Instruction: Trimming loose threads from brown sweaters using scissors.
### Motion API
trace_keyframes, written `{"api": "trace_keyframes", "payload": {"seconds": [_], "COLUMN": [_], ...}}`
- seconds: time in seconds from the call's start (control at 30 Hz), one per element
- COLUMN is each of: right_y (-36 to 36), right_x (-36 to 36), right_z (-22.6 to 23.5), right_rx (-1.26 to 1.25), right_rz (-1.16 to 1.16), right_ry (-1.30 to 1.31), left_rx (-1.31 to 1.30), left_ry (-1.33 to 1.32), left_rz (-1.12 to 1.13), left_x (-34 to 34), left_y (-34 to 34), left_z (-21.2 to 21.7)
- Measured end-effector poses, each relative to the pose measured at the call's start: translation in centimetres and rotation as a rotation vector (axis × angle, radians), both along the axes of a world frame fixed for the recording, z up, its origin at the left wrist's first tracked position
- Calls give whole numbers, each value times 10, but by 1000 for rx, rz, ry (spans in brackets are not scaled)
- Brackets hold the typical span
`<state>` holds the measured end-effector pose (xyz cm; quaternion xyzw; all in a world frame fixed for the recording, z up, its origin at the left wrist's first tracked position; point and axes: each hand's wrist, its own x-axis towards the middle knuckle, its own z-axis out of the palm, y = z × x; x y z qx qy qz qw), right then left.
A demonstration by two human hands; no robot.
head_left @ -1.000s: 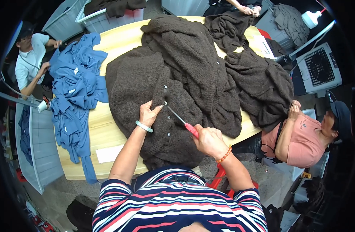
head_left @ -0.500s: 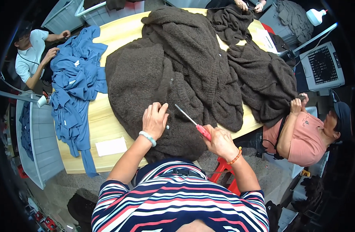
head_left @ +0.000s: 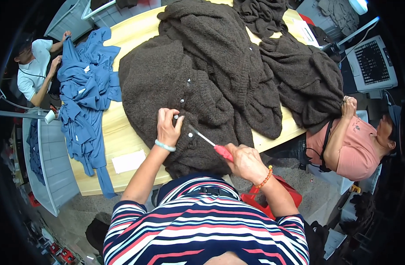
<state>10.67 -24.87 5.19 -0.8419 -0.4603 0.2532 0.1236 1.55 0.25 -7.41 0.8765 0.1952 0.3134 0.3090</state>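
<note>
A dark brown knit cardigan (head_left: 154, 75) lies spread and bunched on the table in front of me. Several pale, shiny buttons (head_left: 190, 134) run along its front. My left hand (head_left: 168, 129) has its fingers curled, thumb and fingertips closed on the knit around one button. In my right hand (head_left: 248, 163) is a red-handled tool (head_left: 223, 153) with a thin metal shaft; its exact kind does not show clearly. The shaft points up and left, its tip close over the knit between the left thumb and the lowest visible button.
Blue garments (head_left: 85, 88) cover the table's left end, beside a white paper (head_left: 129, 161). A person (head_left: 37, 73) handles them there. At right, another person (head_left: 350, 139) holds more brown knitwear (head_left: 306, 81). A grey bin (head_left: 50, 163) stands left; a red stool (head_left: 277, 194) sits by my right arm.
My left hand has shifted down and left, its fingers curling in by a button. The tool has moved left and lower. More buttons show. The person at left has raised a hand with blue cloth.
</note>
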Motion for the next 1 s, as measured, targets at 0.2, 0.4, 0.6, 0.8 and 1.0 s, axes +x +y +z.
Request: {"api": "trace_keyframes", "payload": {"seconds": [0.2,0.4,0.6,0.8,1.0], "right_y": [-21,-18,-20,-26,-16], "right_x": [-4,-27,-31,-26,-14], "right_z": [9,-7,-12,-7,1], "right_rx": [-27,-16,-48,-49,92], "right_rz": [-33,93,109,8,-95], "right_ry": [-40,-129,-86,-17,-103], "left_rx": [175,23,16,-76,157], "left_ry": [260,247,270,323,91], "left_rz": [-231,-235,-265,-296,-3], "left_x": [-32,-35,-37,-30,19], "left_y": [-41,-28,-32,-27,-14], "left_z": [25,-27,-37,-16,49]}}
